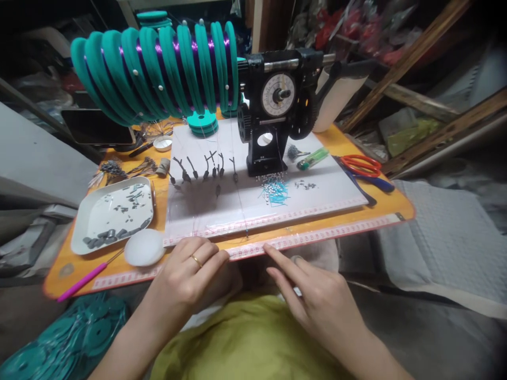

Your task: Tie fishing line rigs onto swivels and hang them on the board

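Observation:
My left hand (190,272), with a gold ring, rests at the table's front edge, its fingers bent and pressed together; whatever they hold is hidden. To its right, my right hand (320,290) touches the measuring tape (293,242) with its index fingertip, thumb apart below. Between the hands, a thin thread comes down over the white board (206,208) to a small dark knot (246,236) near the edge. Above hangs a row of teal spools (166,71) with purple thread, beside a black device with a dial (278,94).
At the left are a white tray (113,214) of grey pieces, a round white lid (144,247) and a pink-handled tool (83,281). On the board lie blue-and-white pins (274,192) and a green lighter (312,158). Orange-handled scissors (360,164) lie at the right.

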`<action>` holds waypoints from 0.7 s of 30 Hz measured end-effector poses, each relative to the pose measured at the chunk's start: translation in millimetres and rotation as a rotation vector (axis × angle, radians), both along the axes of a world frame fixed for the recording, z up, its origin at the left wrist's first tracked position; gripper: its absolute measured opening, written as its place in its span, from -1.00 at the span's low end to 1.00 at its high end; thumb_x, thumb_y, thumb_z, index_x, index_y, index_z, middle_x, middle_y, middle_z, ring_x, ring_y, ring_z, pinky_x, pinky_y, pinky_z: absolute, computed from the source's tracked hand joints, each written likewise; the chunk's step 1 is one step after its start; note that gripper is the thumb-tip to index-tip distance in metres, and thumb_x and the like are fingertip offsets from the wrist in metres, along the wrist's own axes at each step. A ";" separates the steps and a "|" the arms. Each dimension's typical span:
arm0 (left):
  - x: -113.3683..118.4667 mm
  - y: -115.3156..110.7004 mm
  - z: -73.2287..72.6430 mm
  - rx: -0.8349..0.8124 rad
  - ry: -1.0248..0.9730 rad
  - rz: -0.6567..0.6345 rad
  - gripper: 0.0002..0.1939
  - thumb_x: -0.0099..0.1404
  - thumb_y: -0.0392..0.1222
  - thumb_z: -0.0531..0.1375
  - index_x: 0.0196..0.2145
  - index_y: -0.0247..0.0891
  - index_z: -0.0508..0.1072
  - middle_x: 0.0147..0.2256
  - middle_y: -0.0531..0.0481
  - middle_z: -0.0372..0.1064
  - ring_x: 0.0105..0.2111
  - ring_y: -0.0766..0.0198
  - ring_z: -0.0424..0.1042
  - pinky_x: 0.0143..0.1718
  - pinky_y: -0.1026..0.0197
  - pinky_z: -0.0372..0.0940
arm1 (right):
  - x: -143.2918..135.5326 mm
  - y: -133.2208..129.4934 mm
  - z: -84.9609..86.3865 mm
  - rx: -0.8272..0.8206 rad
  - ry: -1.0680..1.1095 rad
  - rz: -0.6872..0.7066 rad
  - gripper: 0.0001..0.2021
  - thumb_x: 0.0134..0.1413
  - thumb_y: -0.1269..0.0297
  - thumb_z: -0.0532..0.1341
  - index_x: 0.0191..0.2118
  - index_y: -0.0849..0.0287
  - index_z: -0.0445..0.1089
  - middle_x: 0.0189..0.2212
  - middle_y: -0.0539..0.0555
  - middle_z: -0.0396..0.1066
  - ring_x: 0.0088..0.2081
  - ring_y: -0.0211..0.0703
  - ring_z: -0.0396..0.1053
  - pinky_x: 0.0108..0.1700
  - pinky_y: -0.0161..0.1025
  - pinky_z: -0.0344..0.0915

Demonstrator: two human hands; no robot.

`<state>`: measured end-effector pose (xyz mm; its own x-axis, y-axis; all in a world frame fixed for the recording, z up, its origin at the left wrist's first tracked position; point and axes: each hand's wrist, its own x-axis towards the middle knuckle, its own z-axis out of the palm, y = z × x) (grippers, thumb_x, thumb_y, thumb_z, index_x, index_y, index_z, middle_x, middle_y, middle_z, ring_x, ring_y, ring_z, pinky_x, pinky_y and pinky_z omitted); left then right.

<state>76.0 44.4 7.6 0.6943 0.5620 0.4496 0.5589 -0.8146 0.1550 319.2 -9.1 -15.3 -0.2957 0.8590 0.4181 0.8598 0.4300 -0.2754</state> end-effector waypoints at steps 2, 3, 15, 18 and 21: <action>0.7 0.6 -0.4 0.002 -0.009 0.001 -0.78 0.48 -0.36 -0.04 -0.12 -0.37 0.41 -0.30 -0.15 0.41 -0.28 0.15 0.29 -0.23 0.08 0.21 | 6.6 -1.0 -1.4 0.018 -0.022 -0.032 -0.65 0.37 0.28 0.09 0.17 0.26 0.39 -0.58 -0.06 0.27 -0.61 -0.25 0.30 -0.52 -0.23 0.10; 0.8 0.8 -0.7 0.000 -0.015 0.003 -0.77 0.48 -0.35 -0.05 -0.12 -0.36 0.41 -0.30 -0.15 0.41 -0.28 0.15 0.29 -0.24 0.08 0.21 | 9.1 -1.3 -2.2 0.025 -0.029 -0.047 -0.65 0.38 0.27 0.08 0.16 0.26 0.39 -0.59 -0.06 0.26 -0.61 -0.26 0.30 -0.52 -0.23 0.10; 0.1 1.7 -3.0 0.002 -0.003 -0.022 -0.82 0.42 -0.41 0.05 -0.10 -0.43 0.41 -0.28 -0.18 0.38 -0.26 0.12 0.31 -0.22 0.04 0.21 | 17.0 -7.5 -8.4 -0.087 0.123 -0.047 -0.60 0.38 0.28 0.09 0.24 0.32 0.29 -0.54 -0.02 0.35 -0.57 -0.24 0.35 -0.45 -0.28 0.27; -0.1 1.7 -2.8 0.001 -0.005 -0.023 -0.83 0.40 -0.42 0.08 -0.10 -0.44 0.41 -0.28 -0.19 0.38 -0.26 0.12 0.31 -0.22 0.04 0.20 | 16.8 -8.2 -8.9 -0.102 0.146 -0.047 -0.60 0.38 0.29 0.08 0.24 0.29 0.29 -0.54 -0.02 0.37 -0.57 -0.24 0.36 -0.43 -0.29 0.32; -0.5 2.0 -3.4 0.001 -0.002 -0.021 -0.83 0.40 -0.43 0.07 -0.10 -0.45 0.42 -0.28 -0.19 0.38 -0.25 0.11 0.31 -0.21 0.05 0.20 | 17.7 -7.3 -8.6 -0.123 0.171 -0.047 -0.62 0.38 0.29 0.08 0.23 0.27 0.31 -0.54 -0.01 0.39 -0.57 -0.25 0.37 -0.42 -0.30 0.36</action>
<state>75.5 46.4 4.2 0.7051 0.5468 0.4515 0.5410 -0.8264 0.1559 336.9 -16.5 -24.0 -0.1884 0.9176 0.3500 0.8143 0.3452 -0.4667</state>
